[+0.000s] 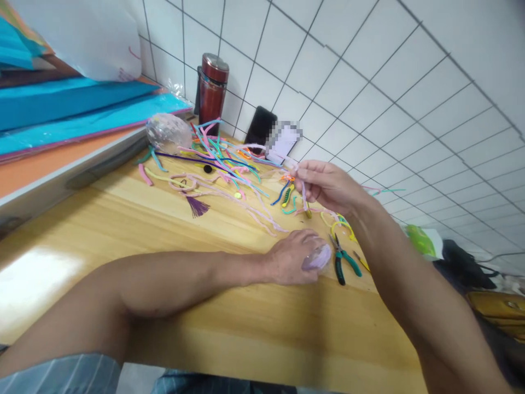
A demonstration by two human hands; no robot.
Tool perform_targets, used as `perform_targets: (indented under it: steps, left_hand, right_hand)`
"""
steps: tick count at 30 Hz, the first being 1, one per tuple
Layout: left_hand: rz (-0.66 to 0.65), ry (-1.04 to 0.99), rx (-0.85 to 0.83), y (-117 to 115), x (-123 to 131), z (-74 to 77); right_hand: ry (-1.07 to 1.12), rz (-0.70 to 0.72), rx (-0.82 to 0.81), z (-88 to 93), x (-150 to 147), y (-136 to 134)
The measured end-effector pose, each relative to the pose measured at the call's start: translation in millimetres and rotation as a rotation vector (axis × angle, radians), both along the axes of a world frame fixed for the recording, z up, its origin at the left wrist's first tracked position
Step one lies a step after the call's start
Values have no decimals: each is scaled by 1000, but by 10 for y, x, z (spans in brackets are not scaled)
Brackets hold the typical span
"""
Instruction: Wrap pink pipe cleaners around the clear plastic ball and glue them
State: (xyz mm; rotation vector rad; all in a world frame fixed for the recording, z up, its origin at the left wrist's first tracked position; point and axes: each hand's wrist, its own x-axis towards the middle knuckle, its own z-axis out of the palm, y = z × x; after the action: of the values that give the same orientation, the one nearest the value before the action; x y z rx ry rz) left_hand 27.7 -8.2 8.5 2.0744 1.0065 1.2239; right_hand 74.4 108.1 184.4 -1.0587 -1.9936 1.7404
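Note:
My left hand [292, 258] rests low over the wooden table, its fingers curled round a lilac bundle in clear plastic [319, 258]. Above it and to the right, my right hand [326, 186] pinches a pale lilac pipe cleaner [304, 196] between thumb and fingers. One end of that strand hangs below the fingers. Pliers with green and black handles [343, 261] lie on the table just right of my left hand. Loose coloured pipe cleaners [229, 158] are heaped behind both hands, and a purple tassel [197, 206] lies in front of the heap.
A red thermos [214, 90], a black phone [259, 128] and a lit phone [284, 141] stand by the tiled wall. A clear plastic bundle [168, 132] sits near blue packets [74, 109] at left. A yellow-green handled tool [288, 195] lies beyond my hands.

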Motion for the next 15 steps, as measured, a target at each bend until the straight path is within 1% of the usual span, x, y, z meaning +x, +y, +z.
perform_targets:
  steps: [3, 6, 8, 11, 13, 15]
  left_hand:
    - [-12, -9, 11, 5, -16, -13]
    - [-27, -27, 18, 8, -30, -28]
    - [-41, -33, 35, 9, -36, -34]
    - [-33, -55, 46, 7, -49, -34]
    - [-43, -43, 52, 4, -65, -34]
    - [-53, -24, 62, 4, -85, -36]
  right_hand:
    - [113, -104, -3, 17, 312, -78]
    - [176, -258, 16, -71, 757, -230]
    - [223, -393, 34, -209, 1069, -359]
    - [270, -560, -1, -492, 1471, -551]
    - [331, -622, -74, -691, 1658, -658]
    - [405, -651, -158, -867, 1771, -738]
